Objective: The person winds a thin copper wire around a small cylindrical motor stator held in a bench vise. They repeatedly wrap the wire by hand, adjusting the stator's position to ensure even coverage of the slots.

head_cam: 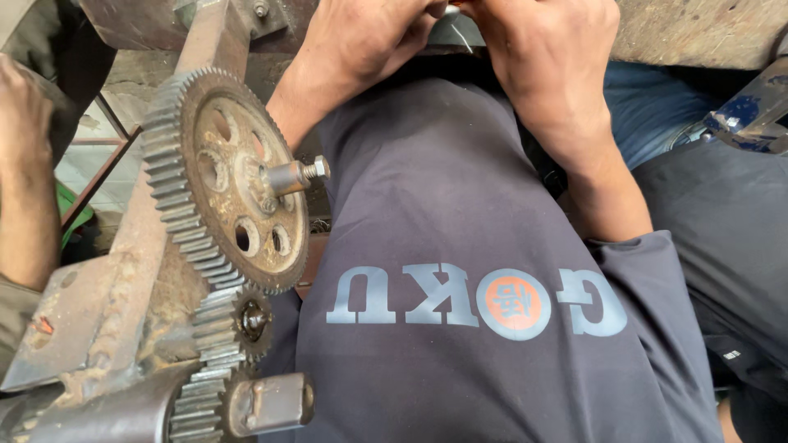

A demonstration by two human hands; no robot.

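The fingertips of the left hand (361, 37) and the right hand (546, 57) run off the top edge, so what they grip between them cannot be told; only a sliver of grey metal (454, 33) shows there. The large rusty gear (226, 176) hides much of the frame behind it. A smaller gear (253, 320) is half covered. Another person's arm (25, 164) is cut off at the left edge.

Both hands (460, 41) meet at the top, the large gear (226, 176) to their left, a small gear (250, 320) below it
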